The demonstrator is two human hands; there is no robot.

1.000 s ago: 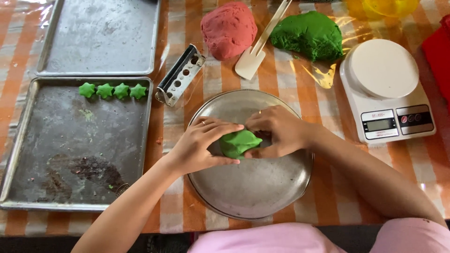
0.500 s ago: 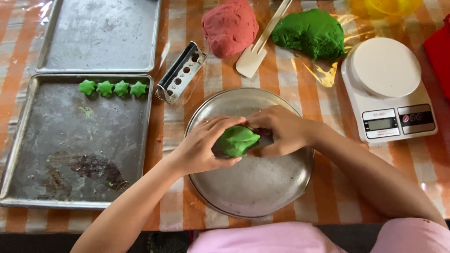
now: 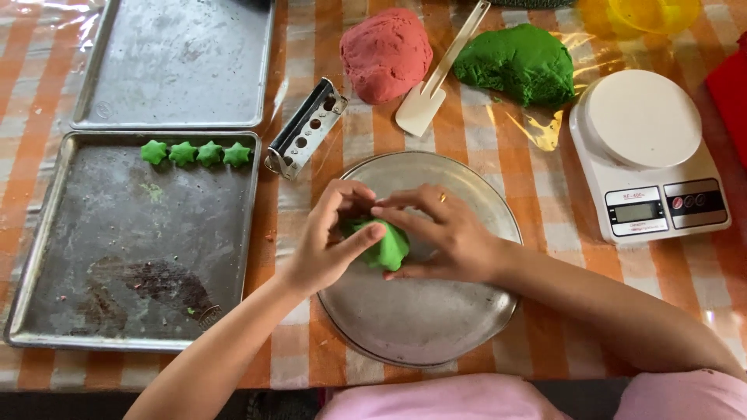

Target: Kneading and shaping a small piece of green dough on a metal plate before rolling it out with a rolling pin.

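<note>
Head view, left to right: a worn tray (image 3: 47, 257) sits on the striped bench (image 3: 296, 365), four green stars (image 3: 194, 153) in a row along its far edge, a second tray (image 3: 175, 66) behind it. Beside them lies a metal mould (image 3: 305, 128). At centre, over a round pan (image 3: 436, 327), the left hand (image 3: 327, 245) and right hand (image 3: 451, 237) close together around a green dough lump (image 3: 387, 247), fingers pressing it from both sides; the grip looks firm, though the fingers hide much of it. Behind lie red dough (image 3: 385, 54), a spatula (image 3: 432, 82) and green dough (image 3: 517, 64); a scale (image 3: 650, 155) stands at right. Squeezing too hard could likely smear the soft lump or make it stick to the fingers.
</note>
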